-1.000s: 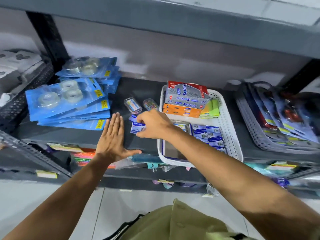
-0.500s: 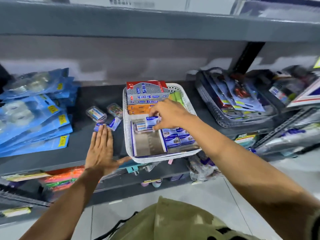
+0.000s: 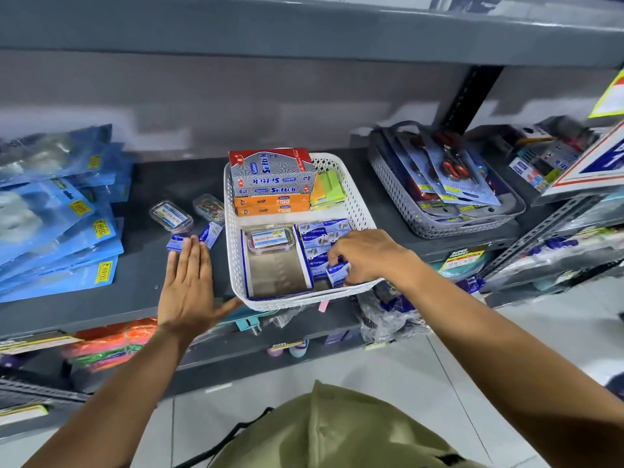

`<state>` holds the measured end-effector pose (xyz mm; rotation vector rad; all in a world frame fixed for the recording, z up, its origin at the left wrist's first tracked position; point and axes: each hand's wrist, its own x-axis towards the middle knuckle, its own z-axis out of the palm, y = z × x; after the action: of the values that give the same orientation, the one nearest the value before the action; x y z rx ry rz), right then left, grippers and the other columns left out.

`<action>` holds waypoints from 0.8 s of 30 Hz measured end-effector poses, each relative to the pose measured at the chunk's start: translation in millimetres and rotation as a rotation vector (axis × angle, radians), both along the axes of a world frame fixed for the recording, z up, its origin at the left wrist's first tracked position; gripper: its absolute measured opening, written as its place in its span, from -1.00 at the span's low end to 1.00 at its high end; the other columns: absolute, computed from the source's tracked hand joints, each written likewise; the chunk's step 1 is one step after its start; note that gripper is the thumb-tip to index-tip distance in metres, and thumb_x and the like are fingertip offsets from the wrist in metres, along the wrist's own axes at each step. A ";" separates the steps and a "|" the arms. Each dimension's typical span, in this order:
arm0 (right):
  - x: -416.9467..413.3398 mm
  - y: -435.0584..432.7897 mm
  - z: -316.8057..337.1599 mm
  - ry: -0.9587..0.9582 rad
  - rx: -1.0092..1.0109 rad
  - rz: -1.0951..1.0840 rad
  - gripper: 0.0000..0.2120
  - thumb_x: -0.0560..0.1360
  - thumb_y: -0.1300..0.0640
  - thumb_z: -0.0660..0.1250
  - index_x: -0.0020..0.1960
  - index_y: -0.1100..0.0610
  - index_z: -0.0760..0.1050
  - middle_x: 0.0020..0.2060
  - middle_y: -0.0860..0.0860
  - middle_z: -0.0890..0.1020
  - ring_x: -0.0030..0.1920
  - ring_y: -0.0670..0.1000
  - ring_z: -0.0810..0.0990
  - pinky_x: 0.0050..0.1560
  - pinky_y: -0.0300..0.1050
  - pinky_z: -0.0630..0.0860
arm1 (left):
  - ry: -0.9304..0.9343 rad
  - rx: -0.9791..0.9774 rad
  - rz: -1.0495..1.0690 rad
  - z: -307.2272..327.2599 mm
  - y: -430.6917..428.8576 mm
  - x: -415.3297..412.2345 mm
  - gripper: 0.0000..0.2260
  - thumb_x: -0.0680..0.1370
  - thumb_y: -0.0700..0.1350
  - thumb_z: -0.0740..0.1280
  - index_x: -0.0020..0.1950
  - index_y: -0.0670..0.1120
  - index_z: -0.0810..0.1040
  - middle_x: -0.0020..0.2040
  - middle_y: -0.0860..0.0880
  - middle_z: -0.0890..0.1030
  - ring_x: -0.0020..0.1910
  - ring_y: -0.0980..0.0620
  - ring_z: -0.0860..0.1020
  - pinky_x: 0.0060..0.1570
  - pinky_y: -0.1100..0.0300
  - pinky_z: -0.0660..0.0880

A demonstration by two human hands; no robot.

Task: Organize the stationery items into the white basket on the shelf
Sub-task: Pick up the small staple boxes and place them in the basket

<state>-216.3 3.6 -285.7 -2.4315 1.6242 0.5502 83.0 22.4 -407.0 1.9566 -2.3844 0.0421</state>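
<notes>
Our right hand [image 3: 366, 255] reaches into the near right corner of the white basket [image 3: 358, 211], fingers pinching a small blue box [image 3: 337, 272] with its long axis running left to right. Our left hand [image 3: 189, 285] lies flat on the grey shelf [image 3: 141, 282], fingers pressed together, pointing far, tips touching two loose blue boxes [image 3: 196, 238] left of the basket.

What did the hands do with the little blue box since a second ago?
The right hand took a small blue box from the shelf and carried it rightward into the white basket's front right corner, still gripping it. The left hand stayed flat on the shelf; two blue boxes remain outside.
</notes>
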 end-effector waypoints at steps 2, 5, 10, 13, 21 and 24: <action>1.1 1.0 -1.2 0.001 -0.004 -0.001 -0.58 0.41 0.07 0.41 0.25 -0.08 0.48 0.21 -0.10 0.55 0.23 0.01 0.50 0.08 -0.10 0.44 | -0.016 -0.004 0.009 -0.7 -0.2 0.1 0.10 0.35 0.54 -0.26 0.50 -0.35 0.04 0.54 -0.29 0.03 0.55 -0.14 -0.10 0.50 -0.02 -0.26; 3.5 1.5 -3.6 0.001 0.016 -0.013 -0.57 0.41 0.15 0.41 0.26 -0.04 0.48 0.22 -0.04 0.55 0.24 0.06 0.49 0.15 -0.06 0.46 | -0.023 -0.006 0.012 -1.5 -0.4 0.2 0.09 0.35 0.54 -0.24 0.50 -0.35 0.03 0.54 -0.28 0.02 0.55 -0.13 -0.11 0.50 -0.02 -0.28; 3.0 -0.9 -6.6 -0.062 0.116 -0.052 -0.60 0.41 0.21 0.41 0.23 0.08 0.44 0.16 0.06 0.54 0.12 0.09 0.49 -0.02 -0.14 0.39 | -0.019 0.000 0.015 -0.5 0.1 -0.5 0.08 0.36 0.54 -0.20 0.50 -0.34 0.04 0.54 -0.28 0.03 0.55 -0.14 -0.09 0.49 -0.01 -0.29; -0.3 -3.1 -6.2 -0.130 0.163 -0.083 -0.66 0.39 0.09 0.45 0.12 0.05 0.45 -0.01 0.03 0.54 -0.02 0.05 0.48 -0.12 -0.16 0.34 | -0.024 -0.001 0.021 -0.2 0.3 -0.2 0.07 0.36 0.54 -0.19 0.51 -0.34 0.02 0.54 -0.26 0.02 0.55 -0.13 -0.11 0.49 0.00 -0.30; 2.7 0.8 -12.5 -0.224 0.115 -0.138 -0.86 0.47 0.15 0.38 0.02 0.04 0.55 -0.08 -0.05 0.51 0.05 0.04 0.52 -0.07 -0.20 0.30 | -0.026 -0.006 0.025 -3.0 -0.5 0.5 0.07 0.36 0.55 -0.20 0.51 -0.32 0.02 0.54 -0.25 0.03 0.55 -0.13 -0.11 0.50 -0.03 -0.26; 6.2 0.1 -10.3 -0.254 0.106 -0.203 -0.91 0.52 0.10 0.31 -0.02 0.01 0.58 -0.02 -0.05 0.60 0.09 0.03 0.55 -0.02 -0.19 0.34 | -0.017 -0.007 0.027 -3.2 -0.9 0.0 0.09 0.35 0.55 -0.24 0.51 -0.32 0.03 0.55 -0.25 0.04 0.55 -0.11 -0.10 0.50 -0.03 -0.25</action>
<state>-210.1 3.7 -296.1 -2.1290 1.6607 0.2749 83.0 21.5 -410.3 1.9938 -2.3649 0.0690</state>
